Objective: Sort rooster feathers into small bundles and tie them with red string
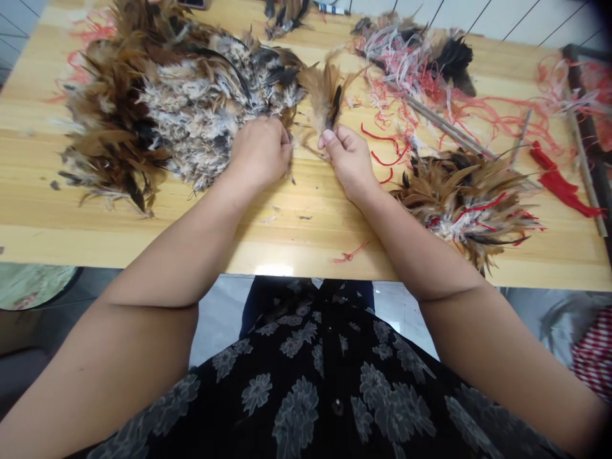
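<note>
Between the thumb and fingers of my right hand (pixel 350 156), a small bunch of brown feathers (pixel 326 95) with one black feather is pinched by its base, tips pointing away from me. My left hand (pixel 262 152) is closed at the right edge of a large pile of feathers (pixel 191 108), brown around the outside and pale and fluffy in the middle. Whatever its curled fingers hold is hidden from view. Beside my right forearm lies a pile of feather bundles (pixel 466 185) tied with red strips.
Shredded pink and white string (pixel 406 54) lies at the back right with dark feathers. Thin sticks (pixel 449 127) and a red cloth strip (pixel 561 182) are on the wooden table (pixel 287 245). A dark-framed box (pixel 590 127) stands at the right edge.
</note>
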`<state>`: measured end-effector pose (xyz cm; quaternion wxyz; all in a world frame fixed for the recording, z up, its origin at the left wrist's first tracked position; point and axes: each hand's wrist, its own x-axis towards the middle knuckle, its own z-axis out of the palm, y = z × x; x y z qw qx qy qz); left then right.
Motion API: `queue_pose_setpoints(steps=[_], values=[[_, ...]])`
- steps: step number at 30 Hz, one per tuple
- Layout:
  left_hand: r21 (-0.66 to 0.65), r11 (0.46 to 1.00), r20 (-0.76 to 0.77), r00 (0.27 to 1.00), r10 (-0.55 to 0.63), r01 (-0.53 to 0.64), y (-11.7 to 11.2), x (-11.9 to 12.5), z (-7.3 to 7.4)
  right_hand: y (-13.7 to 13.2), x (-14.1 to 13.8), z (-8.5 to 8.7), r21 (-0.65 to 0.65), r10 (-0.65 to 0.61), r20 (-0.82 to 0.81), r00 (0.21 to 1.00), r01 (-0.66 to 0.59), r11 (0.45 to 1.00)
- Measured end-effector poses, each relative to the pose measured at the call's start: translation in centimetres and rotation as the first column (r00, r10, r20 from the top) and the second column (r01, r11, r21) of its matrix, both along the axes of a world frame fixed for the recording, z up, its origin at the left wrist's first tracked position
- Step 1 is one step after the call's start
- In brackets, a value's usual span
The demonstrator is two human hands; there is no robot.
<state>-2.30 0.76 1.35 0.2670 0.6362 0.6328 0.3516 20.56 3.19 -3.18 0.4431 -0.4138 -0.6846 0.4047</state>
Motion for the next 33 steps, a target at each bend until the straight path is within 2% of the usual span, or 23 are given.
queue_pose_setpoints(steps=[2,4,6,9,15,20,25,29,33], values=[[0.024,1.0,-0.092,0.996,0.012,-0.01,-0.7,-0.1,1.0,0.0,0.0,0.0,0.008,-0.005,0.003,1.0,0.005,1.0],[0.065,0.998,-0.121,0.993,0.015,-0.007,-1.2,-0.3,1.7,0.0,0.1,0.0,0.006,-0.006,0.0,1.0,0.006,1.0],[0.111,0.994,-0.027,1.0,0.003,0.0,-1.4,-0.6,2.0,-0.1,0.0,0.1,-0.01,-0.012,-0.014,1.0,0.012,1.0],[0.148,0.989,0.203,0.979,-0.02,-0.011,-0.9,-0.8,1.6,-0.2,-0.1,0.4,-0.053,-0.035,-0.043,0.998,0.032,0.998],[0.065,0.996,0.554,0.829,-0.081,0.054,-0.2,0.0,0.7,-0.7,-0.3,1.3,-0.117,-0.071,-0.085,0.994,0.061,0.991],[0.107,0.987,0.674,0.721,-0.161,0.12,-0.3,0.5,0.6,-0.8,-0.3,1.3,-0.109,-0.06,-0.094,0.994,0.05,0.993],[0.154,0.987,0.775,0.615,-0.144,0.038,1.0,0.2,-0.9,-0.5,-0.3,0.9,-0.113,-0.063,-0.095,0.993,0.052,0.992],[0.149,0.988,0.784,0.603,-0.147,0.047,0.6,1.1,-1.6,-0.6,-0.5,1.1,-0.117,-0.075,-0.114,0.991,0.062,0.991],[0.051,0.994,0.703,0.703,-0.102,0.092,-1.6,3.1,-0.6,-0.7,-0.8,1.1,-0.109,-0.098,-0.122,0.988,0.085,0.99]])
